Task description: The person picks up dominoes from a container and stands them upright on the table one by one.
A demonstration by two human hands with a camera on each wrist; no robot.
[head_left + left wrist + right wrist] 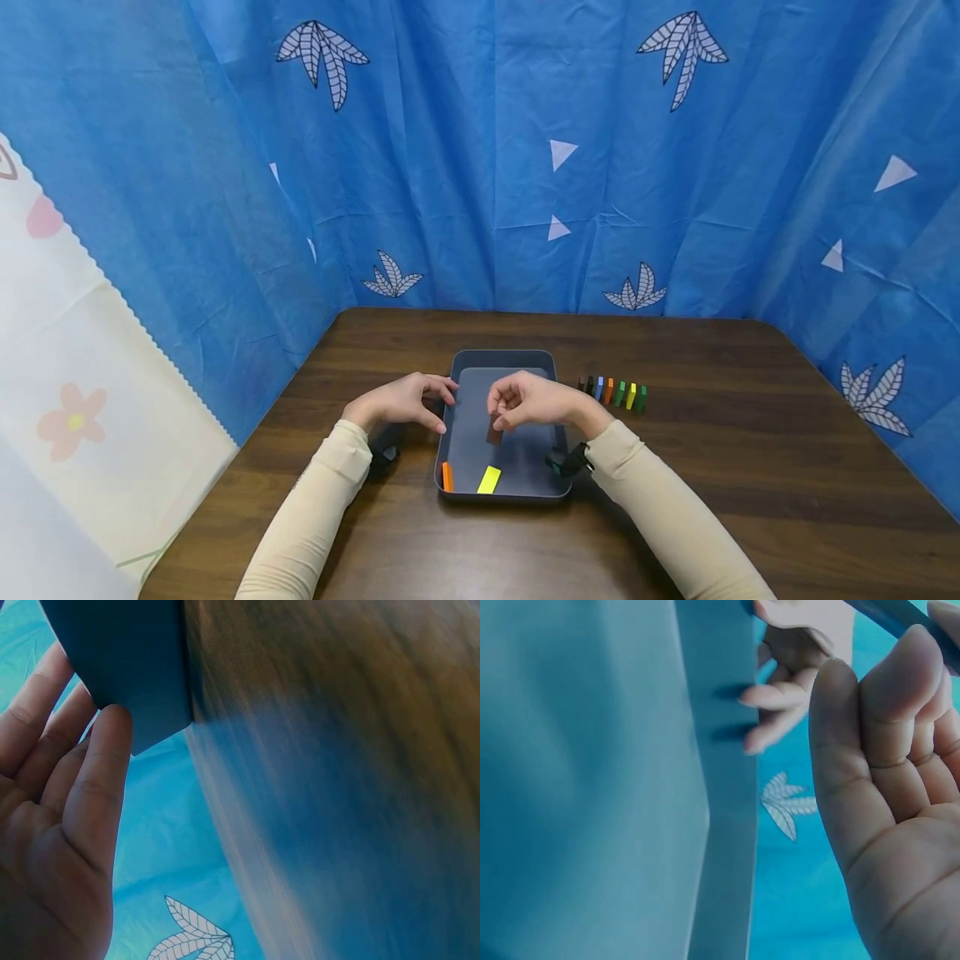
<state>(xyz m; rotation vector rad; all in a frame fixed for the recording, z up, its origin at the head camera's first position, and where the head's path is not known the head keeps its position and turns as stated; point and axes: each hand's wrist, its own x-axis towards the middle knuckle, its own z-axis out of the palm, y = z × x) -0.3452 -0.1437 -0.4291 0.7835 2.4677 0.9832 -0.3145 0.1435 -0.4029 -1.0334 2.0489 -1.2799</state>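
Note:
Above the dark grey tray [528,471], my right hand [536,400] pinches a flat brown block [494,432] between thumb and fingers, with the block hanging down. In the right wrist view the block [907,619] shows dark at the top, at the fingertips of my right hand [900,772]. My left hand [405,400] is at the tray's left side, fingers and thumb extended to the rim. The left wrist view shows fingertips of that hand [67,787] against the tray's outer wall [135,682]. Inside the tray's near end, an orange block [447,477] stands at the left corner and a yellow block [489,480] leans or lies beside it.
Right of the tray, several thin coloured blocks stand in a row, among them a blue block [599,387], an orange block [609,391] and a yellow block [631,396]. The wooden table [720,467] is backed by a blue curtain [480,167].

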